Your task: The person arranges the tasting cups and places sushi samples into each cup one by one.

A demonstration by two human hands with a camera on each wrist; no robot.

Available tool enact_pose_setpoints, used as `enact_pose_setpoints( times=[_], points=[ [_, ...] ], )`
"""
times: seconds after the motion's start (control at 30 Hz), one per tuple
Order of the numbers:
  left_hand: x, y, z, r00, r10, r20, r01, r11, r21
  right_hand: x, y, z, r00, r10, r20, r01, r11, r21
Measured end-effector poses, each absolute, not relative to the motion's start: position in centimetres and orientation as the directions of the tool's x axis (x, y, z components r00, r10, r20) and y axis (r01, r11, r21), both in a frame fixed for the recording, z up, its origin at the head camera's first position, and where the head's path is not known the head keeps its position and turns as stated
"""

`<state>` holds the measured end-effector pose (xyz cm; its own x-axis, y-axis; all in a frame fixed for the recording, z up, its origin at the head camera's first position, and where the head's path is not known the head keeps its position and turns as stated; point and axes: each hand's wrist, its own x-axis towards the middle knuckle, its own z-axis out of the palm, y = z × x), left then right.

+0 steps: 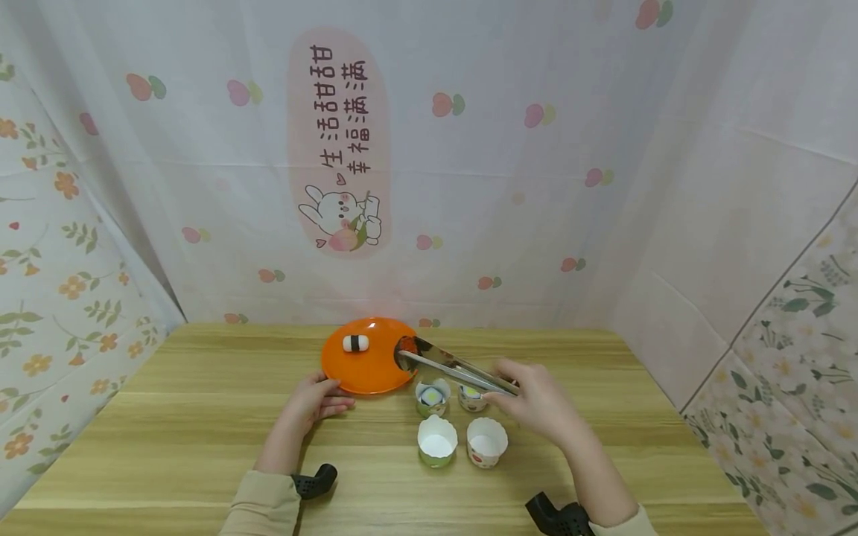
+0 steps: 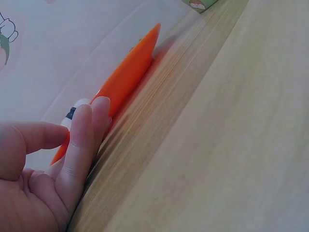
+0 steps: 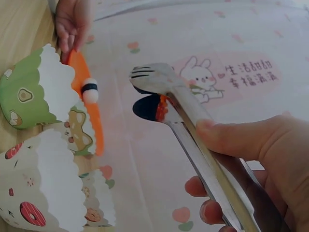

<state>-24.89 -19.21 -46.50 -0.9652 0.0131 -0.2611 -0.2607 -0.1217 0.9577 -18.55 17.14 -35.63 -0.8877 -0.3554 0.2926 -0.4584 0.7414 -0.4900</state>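
At its near left rim, an orange plate (image 1: pixel 369 376) is pinched between the thumb and fingers of my left hand (image 1: pixel 315 402). A white toy sushi piece with a black band (image 1: pixel 355 343) lies on the plate's left part. My right hand (image 1: pixel 536 398) grips metal tongs (image 3: pixel 193 135), whose tips are over the plate's right edge. Between the tips shows a small orange-red piece (image 3: pixel 162 108), mostly hidden by the metal. Below the tongs, two paper cups hold round pieces with yellow-green centres: a left one (image 1: pixel 432 398) and a right one (image 1: pixel 472 398), partly covered by the tongs.
Nearer to me stand two more scalloped paper cups, one green (image 1: pixel 437 441) and one white with red prints (image 1: pixel 486 442), both with bare white insides. The wooden table (image 1: pixel 201 432) meets a printed curtain (image 1: pixel 469 208) at the back.
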Motion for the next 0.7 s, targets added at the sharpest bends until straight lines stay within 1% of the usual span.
enact_pose_setpoints(
  times=[0.33, 0.53, 0.7],
  points=[
    [-24.8, -19.2, -46.6, -0.967, 0.011, -0.255, -0.254, -0.112, 0.961, -18.2, 18.3, -35.3, -0.882, -0.392, 0.26, -0.47, 0.71, -0.525],
    [-24.8, -19.3, -46.6, -0.967, 0.013, -0.254, -0.254, -0.12, 0.96, -18.2, 19.1, -35.1, -0.849, -0.448, 0.279, -0.525, 0.66, -0.537],
    [-24.9, -19.3, -46.6, -0.966, 0.017, -0.256, -0.256, -0.118, 0.959, -17.9, 19.8, -34.5, -0.85, -0.457, 0.26, -0.521, 0.665, -0.535]
  ],
)
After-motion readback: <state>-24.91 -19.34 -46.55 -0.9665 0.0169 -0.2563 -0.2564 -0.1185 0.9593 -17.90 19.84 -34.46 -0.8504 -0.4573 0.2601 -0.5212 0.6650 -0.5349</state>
